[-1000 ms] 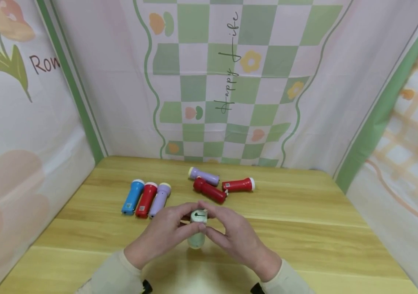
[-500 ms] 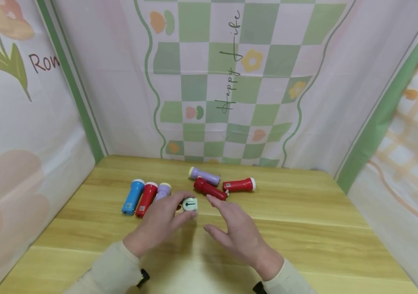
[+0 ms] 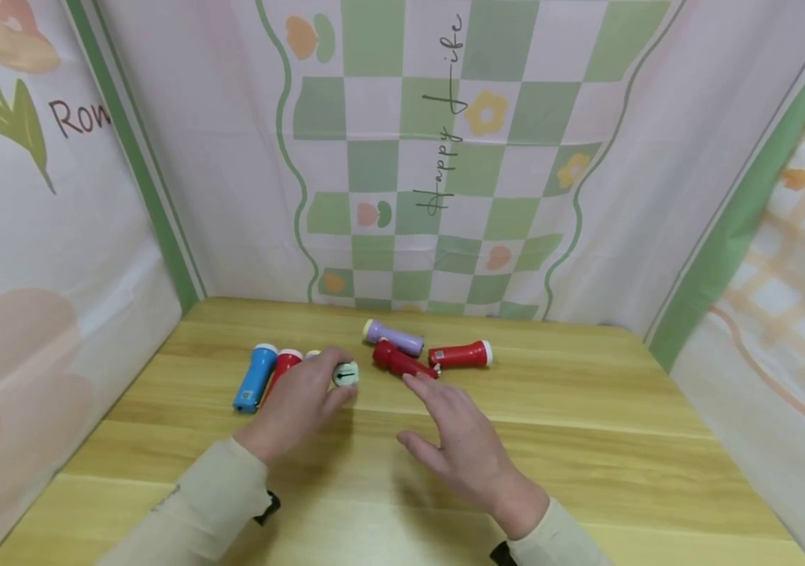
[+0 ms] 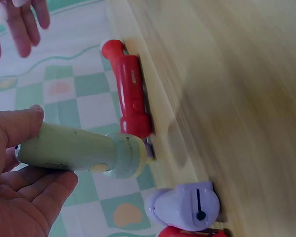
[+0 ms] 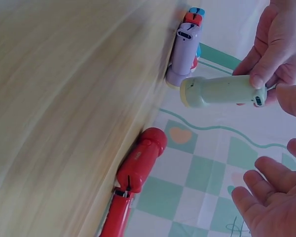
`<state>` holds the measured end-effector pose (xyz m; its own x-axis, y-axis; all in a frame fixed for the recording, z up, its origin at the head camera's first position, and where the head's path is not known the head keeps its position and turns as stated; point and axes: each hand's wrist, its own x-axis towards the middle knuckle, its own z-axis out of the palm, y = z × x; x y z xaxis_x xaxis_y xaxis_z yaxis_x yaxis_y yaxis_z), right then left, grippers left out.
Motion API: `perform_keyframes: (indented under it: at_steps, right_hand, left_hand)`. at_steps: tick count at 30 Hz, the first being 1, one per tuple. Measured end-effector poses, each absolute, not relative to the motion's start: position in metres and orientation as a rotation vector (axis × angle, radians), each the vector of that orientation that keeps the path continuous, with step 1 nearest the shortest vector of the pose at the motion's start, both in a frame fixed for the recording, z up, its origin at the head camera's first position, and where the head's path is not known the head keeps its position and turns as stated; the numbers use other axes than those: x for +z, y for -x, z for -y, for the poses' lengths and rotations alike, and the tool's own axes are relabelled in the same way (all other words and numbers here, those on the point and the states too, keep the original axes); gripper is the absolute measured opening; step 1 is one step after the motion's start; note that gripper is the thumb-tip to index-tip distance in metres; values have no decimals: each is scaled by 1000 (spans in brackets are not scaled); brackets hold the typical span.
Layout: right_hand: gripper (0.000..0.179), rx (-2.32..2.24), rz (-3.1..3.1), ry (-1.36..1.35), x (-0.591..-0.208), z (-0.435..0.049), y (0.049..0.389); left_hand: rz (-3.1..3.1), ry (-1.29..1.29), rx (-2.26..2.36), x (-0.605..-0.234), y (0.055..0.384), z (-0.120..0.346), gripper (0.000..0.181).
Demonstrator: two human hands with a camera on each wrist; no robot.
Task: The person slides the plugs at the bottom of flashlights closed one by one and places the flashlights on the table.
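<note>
A pale green flashlight [image 4: 79, 150] is gripped at its tail end by my left hand [image 3: 296, 405], between thumb and fingers. It is held above the table, its cream-rimmed head pointing down toward the tabletop in both wrist views. Just left of and beneath that hand lie a blue flashlight [image 3: 256, 379], a red flashlight [image 3: 286, 363] and a purple flashlight [image 5: 184, 49], the last two partly covered in the head view. My right hand [image 3: 469, 448] hovers with fingers spread and holds nothing, nearest to a dark red flashlight [image 3: 402, 360].
Behind the dark red flashlight lies another purple flashlight [image 3: 394, 338], and to its right a red flashlight with a white rim [image 3: 461, 355]. The wooden table [image 3: 586, 440] meets a checkered curtain [image 3: 438, 157] at the back. Printed fabric hangs on both sides.
Both hands were on the pale green flashlight; the right hand has let go and moved slightly right. My left hand has carried the flashlight left and forward, toward the row of flashlights.
</note>
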<state>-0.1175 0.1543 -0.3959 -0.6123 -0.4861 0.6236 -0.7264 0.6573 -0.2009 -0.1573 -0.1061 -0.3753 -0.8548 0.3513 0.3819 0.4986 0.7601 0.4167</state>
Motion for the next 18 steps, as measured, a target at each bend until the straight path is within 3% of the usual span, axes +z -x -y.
perform_keyframes:
  at_steps: [18]
  right_hand:
    - [76, 596, 2438, -899, -397, -154, 114]
  left_hand:
    - [2761, 763, -517, -399, 175, 104, 36]
